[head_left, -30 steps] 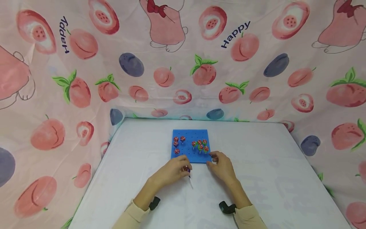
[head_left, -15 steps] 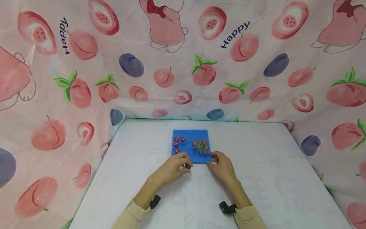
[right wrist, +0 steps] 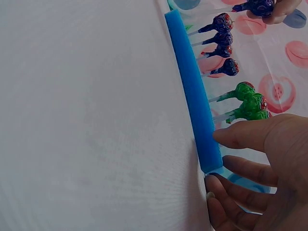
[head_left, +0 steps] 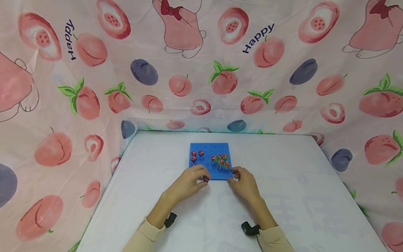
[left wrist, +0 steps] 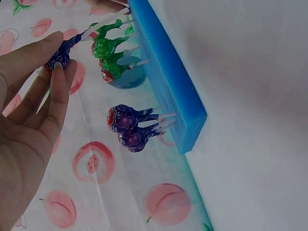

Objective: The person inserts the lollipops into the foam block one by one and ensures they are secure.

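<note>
My left hand (head_left: pixel 189 180) pinches a purple-wrapped lollipop (left wrist: pixel 60 55) by its head, between thumb and fingertips, at the front edge of the blue board (head_left: pixel 207 145). In the left wrist view its white stick reaches toward the board; whether the tip sits in a hole I cannot tell. My right hand (head_left: pixel 245 182) holds the board's front right corner, with the thumb (right wrist: pixel 236 136) and fingers around it. Several purple lollipops (right wrist: pixel 224 38) stand in holes on the board's left side, partly behind my left hand. Several green ones (right wrist: pixel 252 103) stand on the right side.
The board lies on a white-covered table (head_left: pixel 302 196). Rows of small holes show along its back and middle. A peach-printed cloth (head_left: pixel 195 80) hangs behind and at both sides. Black mounts (head_left: pixel 250 228) sit at both wrists.
My left hand has moved slightly forward and turned the lollipop, so its stick, earlier pointing toward me, no longer shows in the head view. My right hand has stayed at the board's corner.
</note>
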The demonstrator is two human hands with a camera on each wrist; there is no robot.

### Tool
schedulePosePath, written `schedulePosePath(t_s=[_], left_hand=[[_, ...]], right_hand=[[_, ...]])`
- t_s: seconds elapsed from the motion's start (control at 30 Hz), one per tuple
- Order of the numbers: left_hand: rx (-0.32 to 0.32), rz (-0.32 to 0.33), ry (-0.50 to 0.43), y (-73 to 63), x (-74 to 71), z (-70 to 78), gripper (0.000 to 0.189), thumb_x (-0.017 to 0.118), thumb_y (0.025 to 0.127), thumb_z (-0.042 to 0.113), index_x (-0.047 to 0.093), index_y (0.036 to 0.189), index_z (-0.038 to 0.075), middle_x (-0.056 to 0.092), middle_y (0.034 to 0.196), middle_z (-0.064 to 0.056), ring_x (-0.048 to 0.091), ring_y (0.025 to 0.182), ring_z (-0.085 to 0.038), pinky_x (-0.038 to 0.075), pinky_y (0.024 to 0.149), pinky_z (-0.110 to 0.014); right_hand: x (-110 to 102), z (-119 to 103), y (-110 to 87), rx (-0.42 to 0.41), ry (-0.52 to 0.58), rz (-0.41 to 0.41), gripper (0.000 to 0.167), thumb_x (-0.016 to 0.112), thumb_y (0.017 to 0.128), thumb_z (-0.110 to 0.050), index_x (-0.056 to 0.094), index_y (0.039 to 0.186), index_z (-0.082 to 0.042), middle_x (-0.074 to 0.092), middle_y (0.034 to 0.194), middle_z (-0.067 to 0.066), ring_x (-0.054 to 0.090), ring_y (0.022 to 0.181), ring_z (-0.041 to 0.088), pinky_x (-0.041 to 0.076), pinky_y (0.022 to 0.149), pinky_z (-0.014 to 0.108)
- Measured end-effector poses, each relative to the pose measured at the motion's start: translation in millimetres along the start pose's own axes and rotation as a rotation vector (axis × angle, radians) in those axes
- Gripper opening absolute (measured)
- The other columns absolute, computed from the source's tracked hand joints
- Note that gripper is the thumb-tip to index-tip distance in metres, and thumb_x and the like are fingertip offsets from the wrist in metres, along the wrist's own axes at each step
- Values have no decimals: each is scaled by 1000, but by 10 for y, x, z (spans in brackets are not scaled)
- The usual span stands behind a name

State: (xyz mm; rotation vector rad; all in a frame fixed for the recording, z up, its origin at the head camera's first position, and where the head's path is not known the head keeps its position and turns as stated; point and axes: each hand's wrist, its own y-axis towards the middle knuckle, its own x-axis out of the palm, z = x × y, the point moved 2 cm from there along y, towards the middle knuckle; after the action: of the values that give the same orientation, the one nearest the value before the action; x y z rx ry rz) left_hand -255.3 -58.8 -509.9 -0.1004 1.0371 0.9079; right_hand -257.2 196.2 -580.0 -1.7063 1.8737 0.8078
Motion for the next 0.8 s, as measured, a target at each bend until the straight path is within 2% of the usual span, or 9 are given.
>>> schedulePosePath(t_s=[0.23,0.47,0.8], left_hand=[[-5,12,39,25,-32,-5,24,84,89,6,76,108,16,68,113,6,66,104,-10,59,90,-26],[0,38,72,74,-57,-35,22,84,88,7,76,107,16,67,114,6,65,100,-9,58,84,-24],[2,70,98,105,-92,-42,22,85,87,8,76,106,16,67,115,4,66,107,-12,59,91,-28]], right_hand=[[-5,-7,-1,-3,4,-1,41,83,89,-20,71,127,-8,73,116,12,68,102,26,59,87,47],[-3,3,4,2,2,-2,41,83,89,-20,71,127,-8,72,115,11,68,102,25,59,88,46],[-5,9,4,1,0,-7,42,83,89,-21,71,127,-9,72,115,12,68,103,25,59,88,46]])
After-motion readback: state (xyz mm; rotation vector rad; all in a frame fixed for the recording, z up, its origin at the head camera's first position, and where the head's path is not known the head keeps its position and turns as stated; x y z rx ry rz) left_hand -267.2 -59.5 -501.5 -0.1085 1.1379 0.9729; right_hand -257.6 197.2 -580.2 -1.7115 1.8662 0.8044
